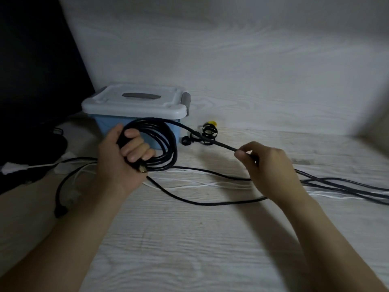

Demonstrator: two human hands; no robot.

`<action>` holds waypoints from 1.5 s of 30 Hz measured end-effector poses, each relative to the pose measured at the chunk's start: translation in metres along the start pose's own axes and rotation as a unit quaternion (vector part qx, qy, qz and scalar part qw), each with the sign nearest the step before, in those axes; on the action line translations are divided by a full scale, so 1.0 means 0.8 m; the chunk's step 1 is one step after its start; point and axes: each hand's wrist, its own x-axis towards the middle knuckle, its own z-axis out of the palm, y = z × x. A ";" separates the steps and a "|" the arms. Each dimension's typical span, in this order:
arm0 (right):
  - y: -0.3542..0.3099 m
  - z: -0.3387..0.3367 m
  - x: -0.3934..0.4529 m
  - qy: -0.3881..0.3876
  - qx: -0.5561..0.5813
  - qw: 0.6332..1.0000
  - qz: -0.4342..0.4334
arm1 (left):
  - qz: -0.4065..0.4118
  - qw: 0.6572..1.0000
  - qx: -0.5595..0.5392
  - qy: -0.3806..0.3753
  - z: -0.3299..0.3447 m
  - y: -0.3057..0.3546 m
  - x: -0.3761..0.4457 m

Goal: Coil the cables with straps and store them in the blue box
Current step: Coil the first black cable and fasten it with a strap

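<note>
1. Partly done, by the look of it: several loops of black cable (160, 142) already gathered into a coil, held up in front of the blue box (111, 125).
2. Still to wind: a long run of the same cable trailing from the coil past the right hand (271, 163) and away over the bench (210, 239) to the right, with more black lengths lying there.
3. Not yet strapped: a small heap of black straps (207, 132) lying just right of the box, untouched, with something yellow behind it.
4. Also waiting: thin white cable (189, 183) stretched across the bench under the black one, loose and uncoiled.
5. Box lid (134, 100) shut, grey latch at its right end apparently down; nothing stored as far as can be seen.
6. Left hand (126, 157): grip clamped round the near-left side of the coil, fingers curled over the bundled loops, a brass-coloured plug end poking out below the fist.
7. Right hand: grip pinched on the free run of cable between thumb and fingertips, other fingers loosely curled, cable taut between the two hands.
8. Likely remaining: finish winding, strap the coil, repeat for the white cable, open the box, put the coils inside.
</note>
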 end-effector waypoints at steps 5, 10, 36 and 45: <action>-0.019 0.015 -0.006 -0.062 0.022 0.997 -0.029 | 0.028 0.997 -0.068 0.031 0.002 -0.006 -0.005; -0.044 0.033 -0.022 -0.147 0.031 0.986 -0.067 | 0.049 0.991 -0.117 0.034 -0.006 0.004 -0.003; -0.084 0.029 -0.037 -0.052 0.059 0.962 -0.260 | 0.108 0.743 0.649 -0.120 -0.003 -0.077 -0.035; -0.079 0.006 -0.028 -0.003 0.187 0.939 -0.289 | -0.038 0.773 0.583 -0.248 0.016 -0.057 -0.049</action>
